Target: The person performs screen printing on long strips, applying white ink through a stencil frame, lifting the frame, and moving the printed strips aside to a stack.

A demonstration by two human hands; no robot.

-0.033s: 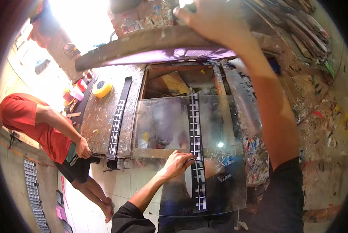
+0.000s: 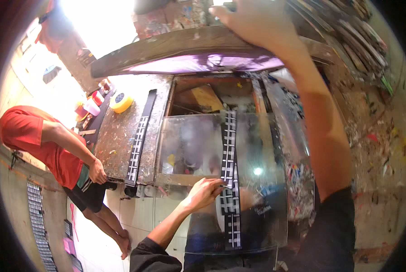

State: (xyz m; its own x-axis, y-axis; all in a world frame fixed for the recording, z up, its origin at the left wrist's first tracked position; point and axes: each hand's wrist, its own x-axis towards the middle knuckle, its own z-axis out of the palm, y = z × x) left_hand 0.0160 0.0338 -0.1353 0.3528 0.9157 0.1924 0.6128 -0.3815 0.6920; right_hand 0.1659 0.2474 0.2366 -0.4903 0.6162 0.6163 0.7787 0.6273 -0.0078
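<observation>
Held: long, narrow black strip [image 2: 229, 140] with white crosshatched pattern, pinched between thumb and fingertips of bare left hand [image 2: 204, 192], gripped at its left edge; far end at the far edge of a clear rectangular glass sheet [image 2: 189, 140].

Partly covered by it: second black strip [image 2: 233, 229] of like pattern, at a slight angle to the first, near end close to the near edge of the glass sheet.

Bare right hand [image 2: 261, 25]: raised beyond the far edge of the glass sheet, blurred and cut off at the top of view, thumb stretched to the left; grip, or anything within it, impossible to tell.

Below the right hand: long brown wooden beam [image 2: 166, 51], purple-lit surface along its lower side.

Under the far edge of the glass sheet: open recess with a flat yellowish-brown board [image 2: 206, 97].

On the paint-spattered worktop [image 2: 110, 156], left of the glass sheet: third black-and-white patterned strip [image 2: 139, 140], lengthwise, near end at the worktop's near edge; round yellow tape roll [image 2: 121, 103], toward the far left corner.

At the worktop's left edge: pink cup [image 2: 91, 108]; co-worker in red shirt [image 2: 37, 136], one hand [image 2: 97, 172] by the near left corner.
</observation>
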